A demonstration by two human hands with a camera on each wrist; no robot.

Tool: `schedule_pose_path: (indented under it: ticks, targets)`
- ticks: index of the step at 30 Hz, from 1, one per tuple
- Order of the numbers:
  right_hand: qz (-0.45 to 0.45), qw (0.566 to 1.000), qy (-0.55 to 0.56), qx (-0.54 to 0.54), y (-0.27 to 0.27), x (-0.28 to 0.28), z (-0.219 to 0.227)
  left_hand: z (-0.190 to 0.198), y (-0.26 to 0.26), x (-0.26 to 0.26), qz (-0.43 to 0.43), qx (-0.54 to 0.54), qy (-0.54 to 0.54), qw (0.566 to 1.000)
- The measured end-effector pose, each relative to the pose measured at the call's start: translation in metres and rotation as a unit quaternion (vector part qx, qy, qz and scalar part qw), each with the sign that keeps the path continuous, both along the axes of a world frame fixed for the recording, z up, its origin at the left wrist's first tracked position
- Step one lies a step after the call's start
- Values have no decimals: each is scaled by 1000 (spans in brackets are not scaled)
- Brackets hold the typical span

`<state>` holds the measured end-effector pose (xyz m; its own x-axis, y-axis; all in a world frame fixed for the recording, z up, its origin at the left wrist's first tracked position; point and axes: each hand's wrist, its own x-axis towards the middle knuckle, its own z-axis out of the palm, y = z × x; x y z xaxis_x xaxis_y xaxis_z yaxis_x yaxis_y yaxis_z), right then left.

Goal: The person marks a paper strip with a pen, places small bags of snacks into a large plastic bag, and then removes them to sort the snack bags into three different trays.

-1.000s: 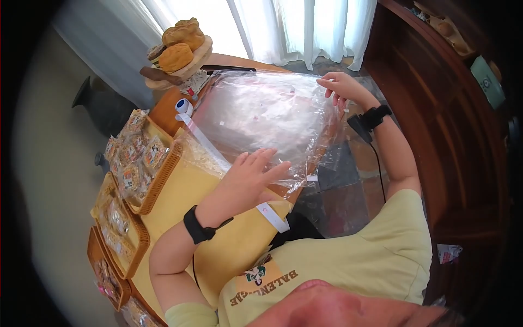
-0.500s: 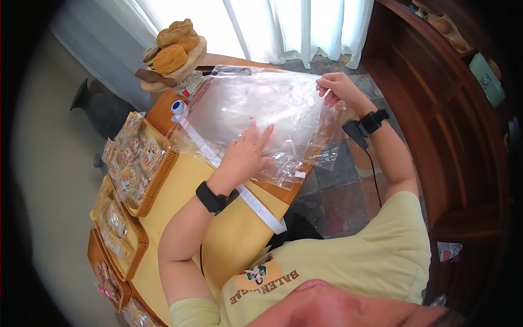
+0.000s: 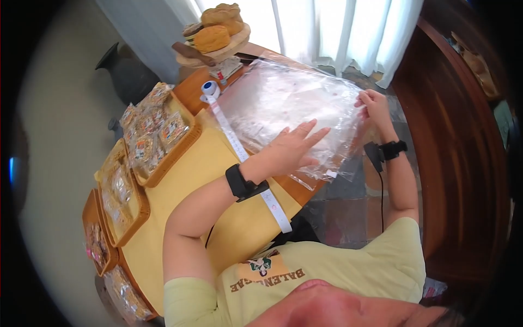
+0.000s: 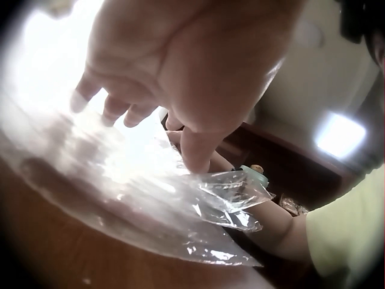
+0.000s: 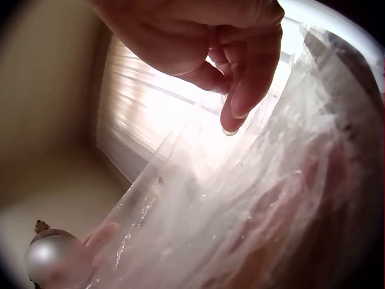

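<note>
A stack of clear plastic bags [image 3: 278, 90] lies on the wooden table, glossy and wrinkled. My left hand [image 3: 289, 150] rests on its near side with fingers straight and spread. In the left wrist view the fingertips of this hand [image 4: 180, 66] are down on the plastic, and loose bag corners [image 4: 231, 205] stick out beside the thumb. At the far right edge, my right hand [image 3: 376, 111] pinches the plastic. The right wrist view shows thumb and forefinger of that hand [image 5: 240, 66] together on the raised sheet [image 5: 180, 174].
A white printed strip [image 3: 234, 139] crosses the yellow cloth [image 3: 180, 185] beside a blue-and-white roll [image 3: 210, 88]. Wicker baskets [image 3: 173, 166] of wrapped snacks line the left. Bread [image 3: 212, 38] sits on a wooden stand [image 3: 237, 43] at the back. Shelving [image 3: 452, 163] stands right.
The left hand has moved from above the strip forward onto the bags, its fingers spread. The right hand stays at the far right edge, its fingers now more curled. The head view has turned.
</note>
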<state>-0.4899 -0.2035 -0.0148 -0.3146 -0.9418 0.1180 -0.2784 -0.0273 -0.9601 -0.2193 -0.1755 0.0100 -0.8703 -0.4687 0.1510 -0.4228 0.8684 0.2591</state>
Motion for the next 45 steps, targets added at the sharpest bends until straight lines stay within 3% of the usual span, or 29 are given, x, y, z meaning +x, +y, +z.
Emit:
schedule_pose_path:
  ticks: [2,5,7,8,9,12,14,16,18,20,22,24,26,29,32,34,36,38,40,44,45]
  targets:
    - [31,987,142,-70,-9,-17,-20,8,12,10,23,-7,-3,1000]
    - [8,975,210,67,7,-20,7,21,35,43,-24,-1,53,998]
    - [-39,950,307,-48,10,-35,7,32,53,75,-14,29,75,997]
    - [-93,941,325,25,11,-39,19,36,62,95,48,19,74,996]
    - [-90,931,351,-40,10,-46,23,40,74,114,55,51,80,994]
    - [-44,933,338,-115,6,-27,58,50,111,167,139,53,85,985]
    - [33,929,346,-129,18,22,89,62,144,203,260,-4,111,959]
    - [88,929,324,-156,18,62,98,70,182,235,413,-34,150,898]
    - [260,902,326,-113,27,104,114,70,224,264,577,-75,188,791]
    - [299,886,326,-137,40,152,123,63,268,312,673,-199,144,697]
    - [425,844,318,-80,50,193,129,63,313,367,779,-159,184,578]
    - [492,812,309,-51,68,237,131,55,366,431,825,-188,152,511]
    - [588,754,290,-26,84,278,127,56,411,480,895,-134,80,417]
    - [709,653,261,55,115,346,114,45,449,535,930,-39,21,366]
    - [798,556,219,82,152,420,100,21,465,567,913,10,6,408]
    - [823,523,161,150,180,471,88,23,465,564,912,53,32,405]
    - [846,487,124,178,202,525,64,13,470,566,925,-9,5,381]
    - [845,488,53,211,224,574,38,8,477,575,918,-6,28,395]
    - [808,532,52,248,246,615,30,13,481,575,918,52,66,388]
    - [787,544,-3,290,269,659,21,15,485,580,921,49,32,386]
    - [785,536,-9,312,272,663,23,13,487,585,914,32,87,394]
